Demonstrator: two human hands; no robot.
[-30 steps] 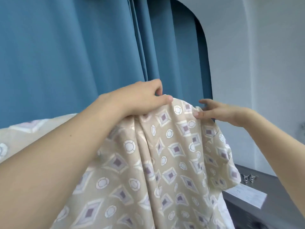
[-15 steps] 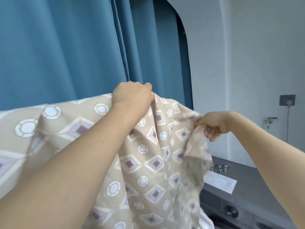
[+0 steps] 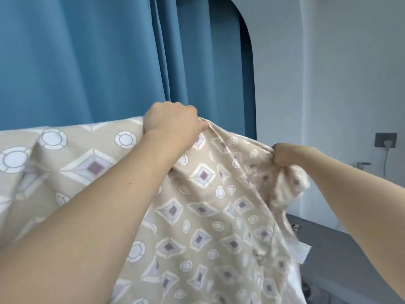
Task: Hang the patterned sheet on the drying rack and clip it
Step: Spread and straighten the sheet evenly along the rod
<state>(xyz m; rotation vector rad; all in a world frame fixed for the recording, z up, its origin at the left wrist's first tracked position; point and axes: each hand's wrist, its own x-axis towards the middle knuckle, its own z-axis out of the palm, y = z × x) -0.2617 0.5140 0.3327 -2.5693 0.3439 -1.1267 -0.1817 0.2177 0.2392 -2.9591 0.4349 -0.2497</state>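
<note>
Patterned sheet [image 3: 197,194]: beige cloth printed with white rings and mauve-centred diamonds. Held up in front of the blue curtain [image 3: 87,62], its top edge running from the far left, over a peak at the left hand, then sloping down to the right hand. The body of the cloth hangs below that edge and fills the lower middle of the view. What the sheet lies over, if anything, is hidden by the cloth itself.

Left hand [image 3: 173,119]: at the highest point of the sheet, fingers curled into a fist round a fold of the top edge, knuckles toward the curtain. Forearm crosses in front of the sheet from the lower left.

Right hand [image 3: 285,155]: right of and lower than the left hand, fingers closed round a bunched corner of the sheet; the gathered cloth beneath the fist is blurred, so its shape is probably a loose wad, no more can be said.

Wall [image 3: 328,84]: white, right of the curtain, with an arched edge.

Socket plate [image 3: 385,139]: grey, on the wall right of the sheet, a white cable hanging from it.

Grey surface [image 3: 333,249]: below the socket plate, partly behind the sheet's right edge.
</note>
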